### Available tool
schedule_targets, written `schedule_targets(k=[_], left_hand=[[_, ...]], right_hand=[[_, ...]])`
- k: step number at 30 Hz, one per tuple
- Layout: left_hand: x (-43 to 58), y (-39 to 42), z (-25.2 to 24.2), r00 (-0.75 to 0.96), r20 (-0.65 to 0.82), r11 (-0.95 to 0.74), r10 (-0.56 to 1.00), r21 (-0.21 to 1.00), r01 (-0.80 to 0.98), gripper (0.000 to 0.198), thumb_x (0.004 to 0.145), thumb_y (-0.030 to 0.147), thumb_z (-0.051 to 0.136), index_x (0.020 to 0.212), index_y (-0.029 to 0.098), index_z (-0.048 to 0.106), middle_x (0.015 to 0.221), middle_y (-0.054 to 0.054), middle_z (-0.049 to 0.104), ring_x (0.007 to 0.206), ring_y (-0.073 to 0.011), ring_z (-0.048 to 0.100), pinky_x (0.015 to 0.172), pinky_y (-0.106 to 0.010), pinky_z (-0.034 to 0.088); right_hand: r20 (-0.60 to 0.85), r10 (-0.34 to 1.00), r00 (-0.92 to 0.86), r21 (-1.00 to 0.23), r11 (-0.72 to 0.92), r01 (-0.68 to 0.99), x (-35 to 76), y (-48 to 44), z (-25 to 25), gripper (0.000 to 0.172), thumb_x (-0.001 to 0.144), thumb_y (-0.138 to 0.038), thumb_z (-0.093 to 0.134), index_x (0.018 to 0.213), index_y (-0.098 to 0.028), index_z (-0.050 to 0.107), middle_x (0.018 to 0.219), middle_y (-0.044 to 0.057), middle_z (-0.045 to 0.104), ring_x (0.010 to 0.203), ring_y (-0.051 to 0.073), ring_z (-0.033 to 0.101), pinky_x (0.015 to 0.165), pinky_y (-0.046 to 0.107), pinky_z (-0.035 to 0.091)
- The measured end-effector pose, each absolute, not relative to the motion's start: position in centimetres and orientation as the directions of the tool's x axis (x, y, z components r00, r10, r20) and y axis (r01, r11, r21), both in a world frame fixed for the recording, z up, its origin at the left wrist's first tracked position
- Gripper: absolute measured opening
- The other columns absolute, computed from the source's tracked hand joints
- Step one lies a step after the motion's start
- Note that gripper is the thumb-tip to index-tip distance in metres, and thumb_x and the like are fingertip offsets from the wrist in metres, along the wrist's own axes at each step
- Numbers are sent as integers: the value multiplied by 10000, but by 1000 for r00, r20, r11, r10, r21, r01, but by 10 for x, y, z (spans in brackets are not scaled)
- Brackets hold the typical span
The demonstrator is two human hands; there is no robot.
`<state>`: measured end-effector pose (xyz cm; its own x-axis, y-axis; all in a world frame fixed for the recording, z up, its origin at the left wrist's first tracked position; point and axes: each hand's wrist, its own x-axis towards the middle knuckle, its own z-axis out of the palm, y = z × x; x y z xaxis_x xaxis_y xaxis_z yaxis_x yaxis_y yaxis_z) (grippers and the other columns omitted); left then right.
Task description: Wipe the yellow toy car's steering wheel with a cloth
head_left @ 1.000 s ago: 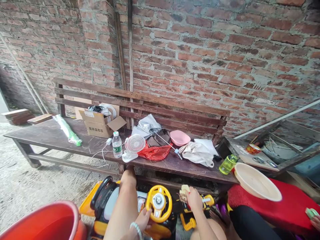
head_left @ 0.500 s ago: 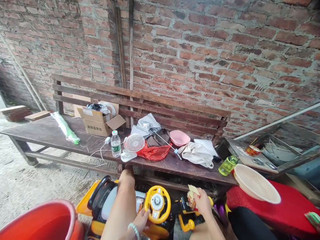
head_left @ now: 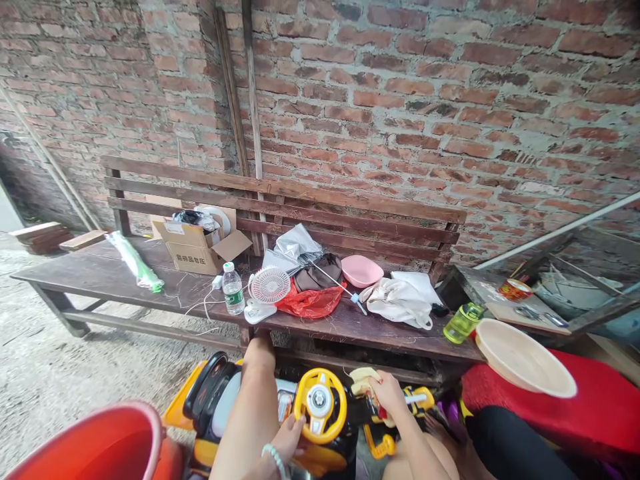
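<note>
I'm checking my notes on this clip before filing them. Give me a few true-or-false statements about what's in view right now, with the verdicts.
1. The left hand wears a white bead bracelet. True.
2. The right hand grips the yellow toy steering wheel. False: it holds a pale crumpled piece, and the wheel is by the left hand.
3. The cardboard box stands on the ground. False: it stands on the wooden bench.
4. A small white fan stands beside a red plastic bag. True.
5. An orange-red bucket sits at the lower left of the view. True.
</note>
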<state>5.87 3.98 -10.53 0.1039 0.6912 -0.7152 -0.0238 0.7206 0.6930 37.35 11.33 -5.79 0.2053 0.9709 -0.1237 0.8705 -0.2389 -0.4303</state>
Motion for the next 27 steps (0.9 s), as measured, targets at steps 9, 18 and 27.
schedule_targets(k=[9, 18, 27], left_hand=[[57, 39, -87, 106, -699, 696, 708, 715, 63, 251, 899, 479, 625, 993, 256, 559, 895, -41, 739, 921, -245, 754, 822, -364, 571], [61, 39, -97, 132, -709, 714, 693, 700, 10, 145, 963, 401, 519, 959, 256, 518, 790, -2, 741, 797, -198, 772, 742, -278, 528], [67, 45, -127, 69, -722, 725, 689, 686, -62, 140, 977, 383, 487, 971, 245, 506, 768, 3, 705, 763, -204, 747, 765, -316, 530]], right_hand=[[-8, 971, 238, 33, -237, 971, 398, 98, -66, 338, 985, -317, 496, 1168, -201, 756, 1205, 139, 727, 1097, 270, 694, 872, 333, 480], [114, 928, 354, -25, -353, 935, 426, 74, -77, 373, 982, -327, 478, 1164, -146, 748, 1108, 195, 724, 1057, 337, 694, 874, 413, 515], [125, 981, 147, -450, -76, 890, 383, 66, -95, 464, 981, -377, 379, 1192, -190, 747, 1242, 136, 720, 1220, 287, 646, 1079, 395, 495]])
